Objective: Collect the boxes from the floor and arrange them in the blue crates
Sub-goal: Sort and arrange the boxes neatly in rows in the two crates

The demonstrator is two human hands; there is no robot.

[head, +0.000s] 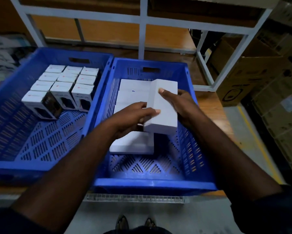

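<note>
Two blue crates stand side by side on a wooden table. The left crate [10, 98] holds several small white-topped boxes [64, 85] upright in rows at its far end. In the right crate [158, 184] several flat white boxes [133, 144] lie along the left wall. Both hands hold one long white box [165, 105] above them. My right hand [184, 105] grips its right side with the thumb on top. My left hand [135, 119] pinches its left edge.
A white metal shelf frame [142, 31] rises behind the crates. Brown cardboard cartons [253, 76] are stacked at the right, beside a floor with a yellow line [258, 142]. My feet [135, 223] show at the bottom. Folded cloth or bags [0, 54] lie at far left.
</note>
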